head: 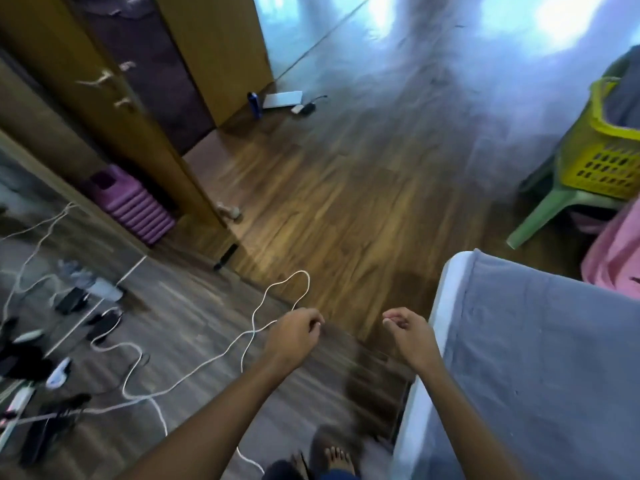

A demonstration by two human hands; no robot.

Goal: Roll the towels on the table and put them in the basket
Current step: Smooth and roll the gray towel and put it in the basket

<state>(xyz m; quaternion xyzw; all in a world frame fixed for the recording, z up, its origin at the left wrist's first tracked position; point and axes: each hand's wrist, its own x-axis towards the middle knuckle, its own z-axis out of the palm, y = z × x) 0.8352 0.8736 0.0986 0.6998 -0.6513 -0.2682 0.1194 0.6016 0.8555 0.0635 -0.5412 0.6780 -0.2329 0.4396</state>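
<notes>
A grey towel point(540, 358) lies spread flat over a white table point(446, 292) at the lower right. A yellow perforated basket point(602, 161) stands on a pale green plastic chair point(540, 216) at the far right, with grey cloth point(623, 102) in it. My left hand point(294, 337) hangs over the wooden floor, left of the table, fingers loosely curled and holding nothing. My right hand point(408, 330) hovers just off the table's left edge, also loosely curled and holding nothing. Neither hand touches the towel.
A pink cloth point(613, 258) lies beyond the table at the right. White cables point(194, 372), chargers and a power strip point(17, 400) litter the floor at left. A wooden wardrobe point(114, 109) and a purple stool point(138, 209) stand at left. My bare foot point(336, 455) is below.
</notes>
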